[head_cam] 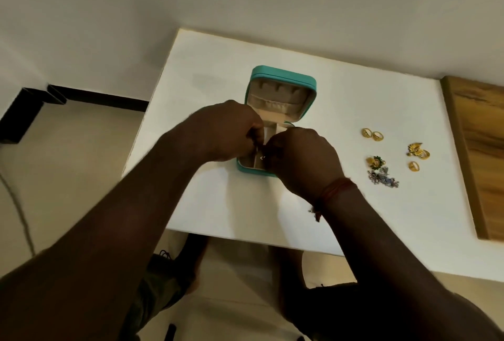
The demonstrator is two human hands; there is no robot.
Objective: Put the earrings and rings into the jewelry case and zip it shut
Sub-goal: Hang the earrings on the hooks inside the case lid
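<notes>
A teal jewelry case [283, 74] lies open in the middle of the white table [218, 204], its beige lid standing up at the back. My left hand [231, 130] and my right hand [302, 160] meet over the case's base, fingers curled, fingertips pinched together on a small shiny piece; most of it is hidden. To the right on the table lie two gold rings [372, 134], a gold flower earring [416, 148], another gold ring [413, 166], a green-and-gold earring [375, 162] and silver earrings [383, 178].
A wooden board [474, 149] lies along the table's right side. The table's near edge runs just below my wrists, with my legs and the floor under it. A red thread circles my right wrist [336, 189].
</notes>
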